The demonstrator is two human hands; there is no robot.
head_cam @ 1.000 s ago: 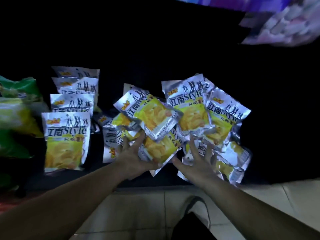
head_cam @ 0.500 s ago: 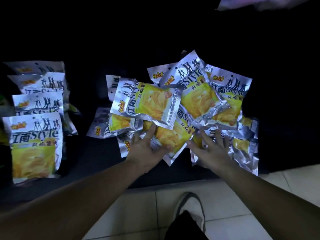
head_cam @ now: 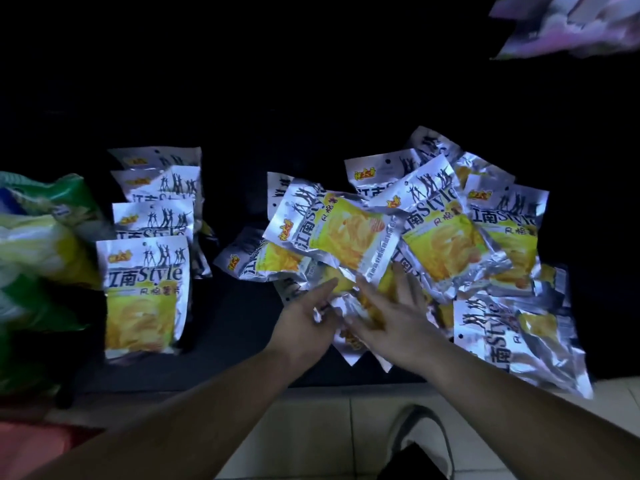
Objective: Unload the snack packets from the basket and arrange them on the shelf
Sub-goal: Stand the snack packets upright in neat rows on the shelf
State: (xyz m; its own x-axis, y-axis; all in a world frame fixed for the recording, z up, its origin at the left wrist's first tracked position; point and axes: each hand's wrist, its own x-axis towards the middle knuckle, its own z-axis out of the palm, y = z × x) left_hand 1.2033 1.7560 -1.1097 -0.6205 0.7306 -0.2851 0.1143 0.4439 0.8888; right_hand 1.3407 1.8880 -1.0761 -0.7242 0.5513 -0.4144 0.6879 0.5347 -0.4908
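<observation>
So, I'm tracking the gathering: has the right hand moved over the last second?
Yes. The right hand has slid left, to just below the tilted silver-and-yellow foil packet on top, nearer the left hand.

The dark shelf [head_cam: 235, 344] bears an overlapping row of snack packets [head_cam: 145, 289] and, near it, a loose heap [head_cam: 440, 237]

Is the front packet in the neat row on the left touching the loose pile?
Apart. The head view shows a dark strip of shelf between the front packet and the loose pile.
</observation>
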